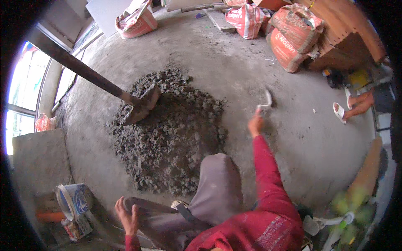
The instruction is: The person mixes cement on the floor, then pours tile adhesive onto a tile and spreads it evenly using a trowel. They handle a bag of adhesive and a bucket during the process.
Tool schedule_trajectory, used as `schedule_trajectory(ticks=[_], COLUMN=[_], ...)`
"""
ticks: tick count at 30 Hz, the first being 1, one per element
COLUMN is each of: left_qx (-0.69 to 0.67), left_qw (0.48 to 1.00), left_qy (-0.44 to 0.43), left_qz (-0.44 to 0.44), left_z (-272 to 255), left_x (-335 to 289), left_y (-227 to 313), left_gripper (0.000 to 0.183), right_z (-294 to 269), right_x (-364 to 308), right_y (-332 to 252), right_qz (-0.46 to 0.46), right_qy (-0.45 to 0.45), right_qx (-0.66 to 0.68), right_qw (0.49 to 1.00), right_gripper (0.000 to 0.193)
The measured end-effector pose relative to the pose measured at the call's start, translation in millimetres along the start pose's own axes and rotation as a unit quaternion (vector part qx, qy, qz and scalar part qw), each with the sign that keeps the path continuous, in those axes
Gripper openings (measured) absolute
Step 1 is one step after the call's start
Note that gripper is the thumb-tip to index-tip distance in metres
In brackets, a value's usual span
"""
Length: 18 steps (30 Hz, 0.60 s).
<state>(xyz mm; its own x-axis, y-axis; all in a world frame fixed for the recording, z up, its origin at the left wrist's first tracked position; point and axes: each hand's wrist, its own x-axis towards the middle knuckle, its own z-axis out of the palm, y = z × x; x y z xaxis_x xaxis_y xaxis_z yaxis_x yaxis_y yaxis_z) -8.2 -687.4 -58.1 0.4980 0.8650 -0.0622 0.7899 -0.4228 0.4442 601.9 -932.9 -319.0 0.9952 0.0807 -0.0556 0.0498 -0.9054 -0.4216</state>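
Note:
My right hand [256, 123] is stretched forward over the floor, closed round the handle of a trowel [266, 100]. The trowel's bent neck and blurred blade point away from me, to the right of a heap of grey mortar [176, 138]. My left hand [127, 215] rests by my left knee, holding nothing, its fingers apart. A long-handled shovel or hoe [142, 106] lies with its dirty blade on the far left of the heap. Its handle slants up to the left.
Red-and-white cement bags [295, 37] stand at the back, with another bag [136, 23] farther left. Brown boards [351, 37] lean at the right, near another person's sandalled feet [347, 109]. A bucket [73, 201] is at lower left; a blurred fan [351, 215] at lower right.

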Motion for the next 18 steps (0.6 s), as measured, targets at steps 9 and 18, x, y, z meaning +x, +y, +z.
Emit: schedule_trajectory(ticks=[9,18], left_qx=[-0.023,-0.101], left_qw=[0.991,0.982], left_qy=[-0.083,-0.079], left_qz=[0.097,0.138], left_z=[63,62], left_x=[79,80], left_y=[-33,-53], left_gripper=[0.046,0.042], right_z=[-41,-8], right_x=[-158,-191], right_y=[-20,75], right_qz=[-0.230,0.023], right_qy=[-0.027,-0.038], right_qx=[0.128,-0.044], right_qw=[0.964,0.998], right_gripper=[0.070,0.070])
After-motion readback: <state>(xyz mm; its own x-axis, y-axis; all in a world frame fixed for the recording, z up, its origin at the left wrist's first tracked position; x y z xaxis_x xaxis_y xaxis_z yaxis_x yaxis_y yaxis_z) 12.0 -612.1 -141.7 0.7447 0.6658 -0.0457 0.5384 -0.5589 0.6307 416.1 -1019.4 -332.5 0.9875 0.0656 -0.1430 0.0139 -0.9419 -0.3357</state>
